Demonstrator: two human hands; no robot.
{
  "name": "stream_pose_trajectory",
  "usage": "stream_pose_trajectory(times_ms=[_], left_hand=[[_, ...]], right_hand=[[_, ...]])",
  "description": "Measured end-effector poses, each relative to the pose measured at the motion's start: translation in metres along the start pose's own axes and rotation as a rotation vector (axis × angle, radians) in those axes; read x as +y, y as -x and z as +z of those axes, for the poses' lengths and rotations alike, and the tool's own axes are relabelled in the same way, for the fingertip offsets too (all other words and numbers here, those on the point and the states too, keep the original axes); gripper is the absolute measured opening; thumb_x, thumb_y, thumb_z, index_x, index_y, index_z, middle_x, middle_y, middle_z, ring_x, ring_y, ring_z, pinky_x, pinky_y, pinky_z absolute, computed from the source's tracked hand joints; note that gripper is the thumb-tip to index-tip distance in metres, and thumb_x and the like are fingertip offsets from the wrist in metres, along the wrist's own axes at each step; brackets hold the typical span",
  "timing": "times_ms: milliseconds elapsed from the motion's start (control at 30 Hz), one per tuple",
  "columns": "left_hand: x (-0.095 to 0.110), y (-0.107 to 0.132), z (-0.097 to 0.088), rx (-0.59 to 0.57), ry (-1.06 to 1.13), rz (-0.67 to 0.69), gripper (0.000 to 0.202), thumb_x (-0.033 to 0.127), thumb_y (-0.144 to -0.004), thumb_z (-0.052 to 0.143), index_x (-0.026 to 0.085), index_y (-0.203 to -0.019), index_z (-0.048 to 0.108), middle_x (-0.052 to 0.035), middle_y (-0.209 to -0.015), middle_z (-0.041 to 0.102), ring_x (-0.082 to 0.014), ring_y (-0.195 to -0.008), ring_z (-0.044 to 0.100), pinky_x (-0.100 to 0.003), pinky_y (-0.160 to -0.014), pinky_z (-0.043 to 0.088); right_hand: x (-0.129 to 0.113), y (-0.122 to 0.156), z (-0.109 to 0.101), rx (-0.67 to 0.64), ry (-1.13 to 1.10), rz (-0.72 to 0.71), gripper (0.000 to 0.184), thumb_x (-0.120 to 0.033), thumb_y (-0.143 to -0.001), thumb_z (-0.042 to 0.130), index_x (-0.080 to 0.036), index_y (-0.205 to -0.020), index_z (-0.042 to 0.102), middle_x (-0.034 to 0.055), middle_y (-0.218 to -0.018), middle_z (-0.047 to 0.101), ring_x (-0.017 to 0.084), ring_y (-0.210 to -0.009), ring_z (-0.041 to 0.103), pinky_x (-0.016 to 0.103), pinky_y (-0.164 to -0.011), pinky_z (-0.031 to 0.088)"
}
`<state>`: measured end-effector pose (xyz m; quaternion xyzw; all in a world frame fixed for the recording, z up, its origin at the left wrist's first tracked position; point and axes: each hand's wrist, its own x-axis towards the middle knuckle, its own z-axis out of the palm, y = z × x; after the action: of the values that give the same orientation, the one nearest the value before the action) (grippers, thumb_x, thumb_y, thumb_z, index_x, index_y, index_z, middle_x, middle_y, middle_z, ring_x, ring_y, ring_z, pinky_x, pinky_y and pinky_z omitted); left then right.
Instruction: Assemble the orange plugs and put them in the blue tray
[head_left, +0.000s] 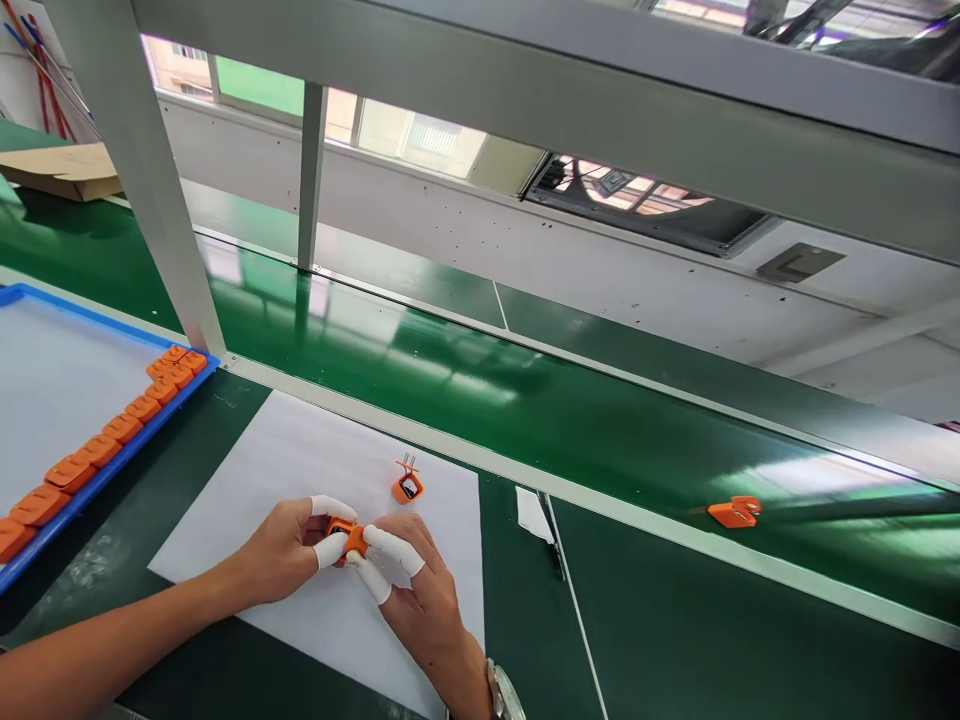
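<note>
Two hands, both pinching. Nearest: round metal watch [504, 690] at the right wrist. Right hand [424, 590] pinches thumb-to-finger on the right side of a small orange assembly [355, 540]; left hand [289, 555] grips its left side, fingertips nearly closed around it. White finger cots [330, 549] on both, matte and slightly wrinkled. Can't tell if the assembly is one piece or two mating parts; fingers cover most of it.

Assembly is over the white sheet [262, 470], thin, smooth, set askew on the dark green bench [675, 640]. My read on the step: close two-handed handling of that part, mid-operation. Next move calls for light fingertip pressure, good alignment, no twisting.

Just beyond the hands, on the sheet: open orange unit [407, 487], rounded box, dark and white inside, two slim metal pins on the far side. Off left, blue-rimmed tray [142, 440], chunky orange pieces [99, 450] lined along its edge, plastic by the look.

Past the rail: glossy green belt [525, 385] with an orange piece [735, 513] on it, right side. Farther: grey metal post [311, 180], speckled white wall [465, 230].
</note>
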<state>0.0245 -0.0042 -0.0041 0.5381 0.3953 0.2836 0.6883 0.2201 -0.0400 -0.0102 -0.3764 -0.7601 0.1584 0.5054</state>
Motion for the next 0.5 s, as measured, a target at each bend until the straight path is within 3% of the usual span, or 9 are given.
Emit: stream_pose_trajectory(times_ms=[167, 333, 500], left_hand=[[-0.002, -0.0045, -0.0036, 0.0, 0.045, -0.012, 0.024, 0.029, -0.085, 0.07, 0.018, -0.107, 0.069, -0.0077, -0.106, 0.075, -0.0246, -0.103, 0.07, -0.038, -0.094, 0.055], [-0.003, -0.0044, -0.0031, 0.069, 0.079, -0.027, 0.019, 0.03, -0.084, 0.073, 0.017, -0.097, 0.067, -0.0074, -0.099, 0.075, -0.0235, -0.095, 0.071, -0.038, -0.088, 0.057], [0.006, -0.0033, -0.0101, -0.055, 0.111, -0.025, 0.032, 0.029, -0.085, 0.073, 0.02, -0.115, 0.068, -0.0079, -0.117, 0.074, -0.0264, -0.115, 0.066, -0.043, -0.104, 0.051]], right_hand=[[0.0014, 0.0051, 0.003, -0.054, -0.005, 0.036, 0.055, 0.0, -0.085, 0.065, -0.028, -0.131, 0.053, 0.0083, -0.103, 0.067, 0.023, -0.09, 0.063, 0.043, -0.075, 0.057], [0.0012, 0.009, 0.0067, -0.076, 0.022, 0.037, 0.058, 0.002, -0.084, 0.062, -0.027, -0.133, 0.052, 0.0095, -0.107, 0.067, 0.025, -0.094, 0.062, 0.044, -0.078, 0.057], [0.0039, 0.0073, 0.0057, -0.017, 0.058, 0.076, 0.053, 0.001, -0.086, 0.061, -0.027, -0.131, 0.054, 0.0093, -0.108, 0.066, 0.024, -0.096, 0.062, 0.045, -0.081, 0.058]])
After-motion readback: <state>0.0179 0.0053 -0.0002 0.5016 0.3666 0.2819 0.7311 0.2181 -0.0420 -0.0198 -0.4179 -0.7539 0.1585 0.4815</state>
